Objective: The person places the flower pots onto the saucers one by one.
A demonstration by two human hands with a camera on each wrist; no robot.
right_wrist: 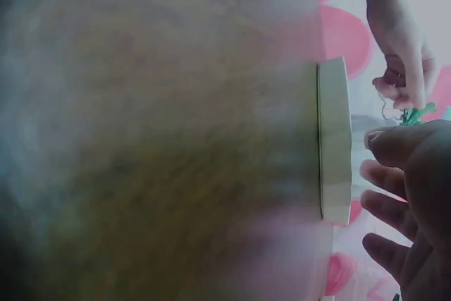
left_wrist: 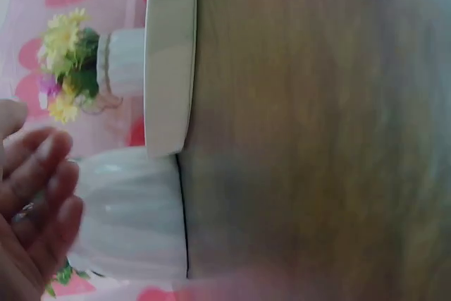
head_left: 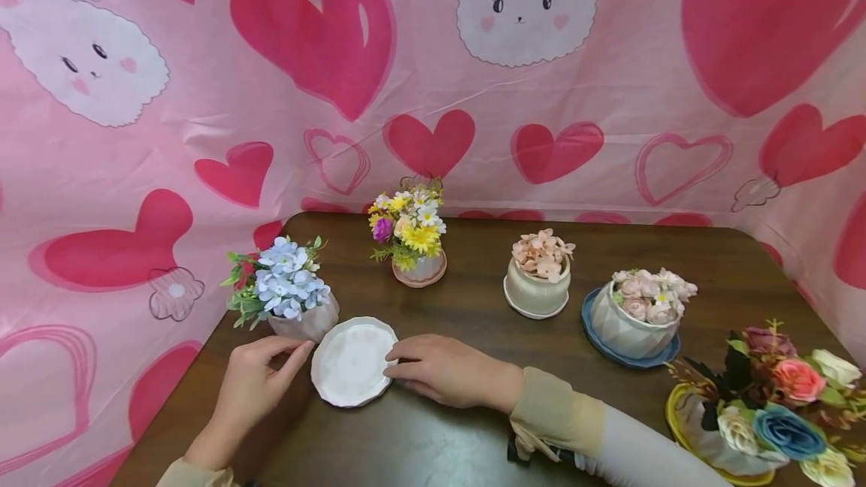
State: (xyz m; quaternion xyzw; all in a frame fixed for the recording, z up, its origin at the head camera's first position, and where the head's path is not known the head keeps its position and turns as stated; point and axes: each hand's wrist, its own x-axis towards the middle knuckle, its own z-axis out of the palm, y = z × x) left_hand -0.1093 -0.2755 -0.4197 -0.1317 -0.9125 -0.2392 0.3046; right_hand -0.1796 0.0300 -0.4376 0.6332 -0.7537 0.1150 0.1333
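Note:
A round white saucer [head_left: 355, 361] with a faceted rim lies on the table between my two hands, nothing on it. My right hand [head_left: 443, 370] is at its right edge, fingertips right at the rim, fingers relaxed and apart in the right wrist view. My left hand [head_left: 260, 378] hovers left of the saucer, just in front of a pale ribbed pot [head_left: 314, 319] of blue hydrangeas [head_left: 287, 280]. Its fingers [left_wrist: 42, 174] are loosely bent with nothing between them. In the left wrist view the saucer's side [left_wrist: 168, 61] overlaps the pot.
Behind stands a pot of yellow and white flowers [head_left: 413, 228] on a pink saucer [head_left: 426, 279]. To the right are a peach-flowered pot [head_left: 537, 288], a pale rose pot [head_left: 632, 325] on a blue saucer [head_left: 591, 329] and mixed roses [head_left: 788, 431] on a yellow saucer [head_left: 673, 415]. Pink cloth hangs behind.

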